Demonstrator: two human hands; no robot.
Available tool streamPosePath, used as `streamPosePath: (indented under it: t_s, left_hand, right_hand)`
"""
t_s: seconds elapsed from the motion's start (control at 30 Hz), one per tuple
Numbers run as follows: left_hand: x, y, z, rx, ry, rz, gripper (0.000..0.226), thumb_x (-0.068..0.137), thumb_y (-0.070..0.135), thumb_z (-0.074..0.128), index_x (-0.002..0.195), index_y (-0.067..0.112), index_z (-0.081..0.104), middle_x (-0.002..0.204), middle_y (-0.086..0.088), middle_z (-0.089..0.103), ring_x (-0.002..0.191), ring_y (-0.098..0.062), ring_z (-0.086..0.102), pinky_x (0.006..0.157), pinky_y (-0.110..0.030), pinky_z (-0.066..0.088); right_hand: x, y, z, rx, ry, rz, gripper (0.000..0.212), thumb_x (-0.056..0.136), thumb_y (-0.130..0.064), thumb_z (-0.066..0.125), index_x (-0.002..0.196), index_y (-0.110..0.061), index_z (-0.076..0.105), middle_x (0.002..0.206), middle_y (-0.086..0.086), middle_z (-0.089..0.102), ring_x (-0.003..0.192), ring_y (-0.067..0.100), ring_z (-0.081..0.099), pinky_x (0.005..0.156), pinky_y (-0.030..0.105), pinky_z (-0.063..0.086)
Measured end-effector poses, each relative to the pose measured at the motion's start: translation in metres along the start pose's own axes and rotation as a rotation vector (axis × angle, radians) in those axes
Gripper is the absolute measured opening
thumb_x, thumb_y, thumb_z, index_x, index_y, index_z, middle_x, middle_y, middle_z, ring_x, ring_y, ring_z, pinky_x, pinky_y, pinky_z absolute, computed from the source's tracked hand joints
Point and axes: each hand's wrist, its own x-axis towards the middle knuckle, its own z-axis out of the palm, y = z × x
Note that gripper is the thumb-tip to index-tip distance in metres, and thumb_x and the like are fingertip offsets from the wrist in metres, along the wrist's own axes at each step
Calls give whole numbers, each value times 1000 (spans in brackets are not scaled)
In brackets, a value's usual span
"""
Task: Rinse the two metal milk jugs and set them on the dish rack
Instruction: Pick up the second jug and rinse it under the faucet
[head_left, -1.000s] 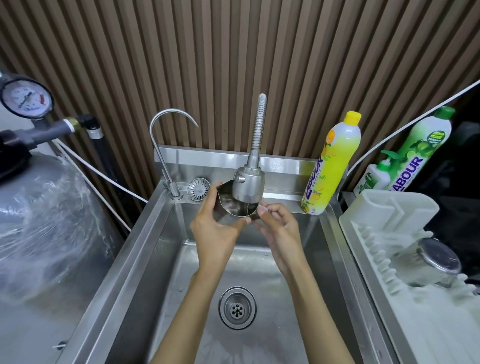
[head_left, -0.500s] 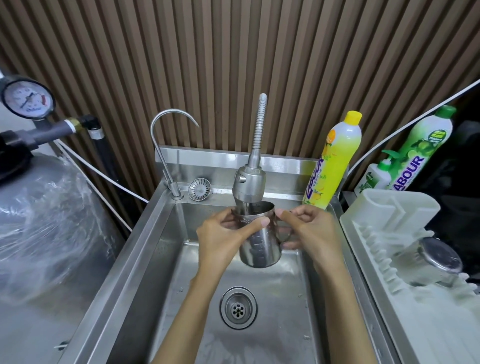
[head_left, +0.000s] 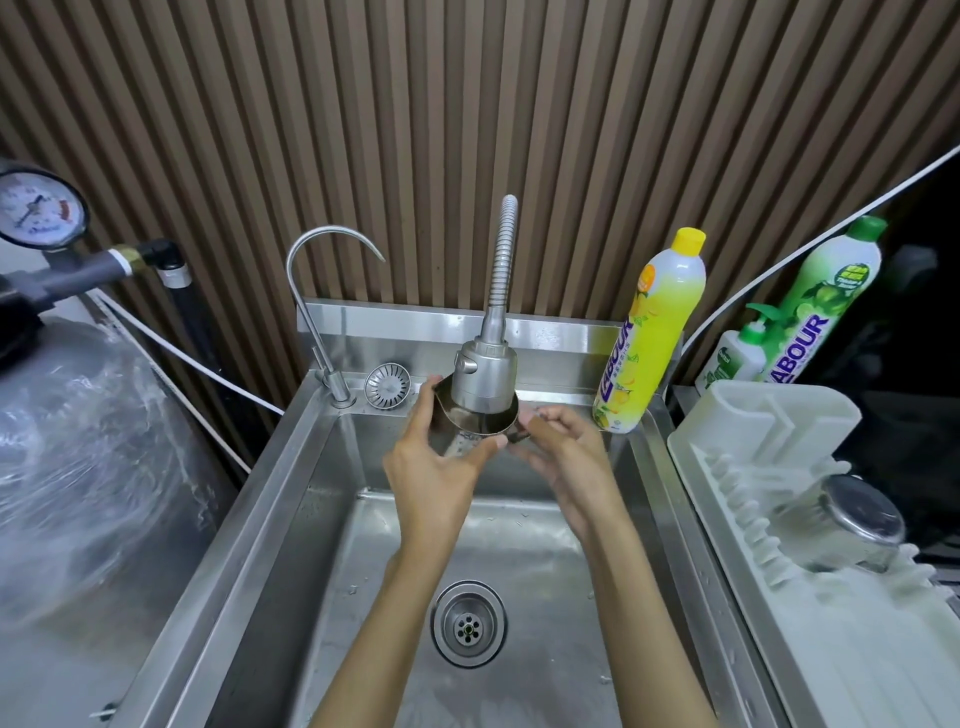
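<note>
a steel milk jug (head_left: 470, 434) is held over the back of the sink (head_left: 260, 499), its mouth tipped up & set right under the pull-down spray head (head_left: 485, 374). the jug's body is gripped by the left hand (head_left: 431, 478), thumb laid across the near wall & fingers wrapped round the far side. the handle side is pinched by the right hand (head_left: 566, 467) w/ fingers curled; the handle itself is mostly hidden. whether water is running can't be told.

a second milk jug (head_left: 852, 519) is seen on its side, base to the camera, on the white dish rack (head_left: 753, 415) just right of the sink. the drain (head_left: 467, 623) is set in the sink's floor. on the sink's back ledge a gooseneck tap (head_left: 332, 312) & a round strainer disc (head_left: 387, 383) are found at left, a yellow dish-soap bottle (head_left: 652, 338) at right. past the sink's back right corner a green bottle (head_left: 826, 312) & a small pump bottle (head_left: 737, 353) are stood. left of the sink a plastic-wrapped tank (head_left: 78, 467) & a pressure gauge (head_left: 39, 208) are seen.
</note>
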Motion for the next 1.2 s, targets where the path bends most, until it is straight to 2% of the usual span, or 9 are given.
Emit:
streamPosePath:
  t_s: [0.1,0.23,0.33,0.5,0.63,0.9,0.97,1.07,1.2]
  left_hand:
    - [-3,3,-8,113,45,50,74,52,24,89,119,17,61,98,14,63,87,-1,57,73,11,28]
    - [-2,1,-17,235,-36,-17,52,52,45,84,98,29,68,85,12,70,76,4,60,66,9,33]
    - [-1,-2,-20,228,-123,-125,47,52,54,82,90,29,71,78,15,72,74,11,63,65,5,39]
    - [-2,-9,-15,59,-284,-247,33,55,34,87,83,27,70,68,18,67,62,18,60,61,4,42]
    - [-5,-14,-4,-167,-418,-280,43,61,8,84,101,16,69,96,1,74,90,-5,69,80,-12,51]
    - [0,-9,9,-375,-238,-136,81,57,-12,79,130,7,50,123,-1,62,114,-5,59,92,-10,44]
    - [3,-8,4,-302,-193,-56,87,56,-8,82,131,22,47,124,12,59,115,4,55,97,-11,40]
    - [6,-1,-8,-79,-156,118,86,57,1,85,118,47,44,111,42,53,108,22,47,92,-1,34]
    - [6,7,-23,140,-87,256,76,53,9,88,122,20,57,106,21,53,96,25,47,81,7,30]
  right_hand:
    - [-3,5,0,-81,-9,49,15,85,-11,65,73,-9,56,78,10,67,80,23,67,78,43,58]
    - [-12,2,-3,-206,56,79,16,82,-16,70,73,-9,59,79,12,71,76,27,71,68,46,60]
    - [-18,-7,-7,-307,120,56,18,79,-19,73,73,-10,59,81,11,72,72,23,73,55,36,59]
    - [-27,-24,-15,-565,245,-65,26,71,-28,79,62,-16,57,75,12,71,69,28,70,60,45,59]
    - [-40,-34,-15,-749,286,-240,26,72,-27,78,60,-20,56,72,5,71,74,25,68,75,44,55]
    - [-31,-22,-14,-296,94,-293,23,84,2,62,71,-13,51,99,-4,71,87,-3,67,76,10,47]
    - [-24,-12,-12,-194,56,-229,21,85,0,61,72,-13,51,97,-3,70,88,0,66,84,19,47]
    - [-14,9,-5,-7,-11,-116,17,87,-2,59,74,-10,53,102,8,68,105,22,62,100,39,45]
    - [-13,22,4,84,-71,-55,9,89,-3,56,80,-4,55,84,9,70,89,25,66,89,35,53]
